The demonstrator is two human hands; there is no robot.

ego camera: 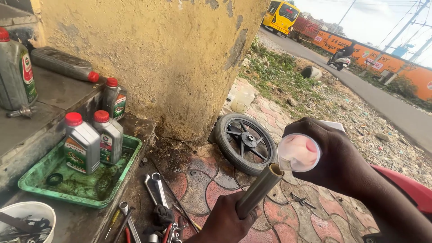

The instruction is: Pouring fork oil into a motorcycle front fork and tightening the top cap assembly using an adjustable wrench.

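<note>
The left hand (227, 220) grips a brass-coloured metal tube (258, 190) at six o'clock. The right hand (335, 155), at three o'clock, clasps a clear plastic cup (299, 152) tilted, touching the tube's mouth.

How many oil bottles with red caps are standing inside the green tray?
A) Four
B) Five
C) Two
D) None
C: two grey oil bottles with red caps stand side by side in the green tray; the other bottles sit outside it, on the ledge and the step beside the wall.
</note>
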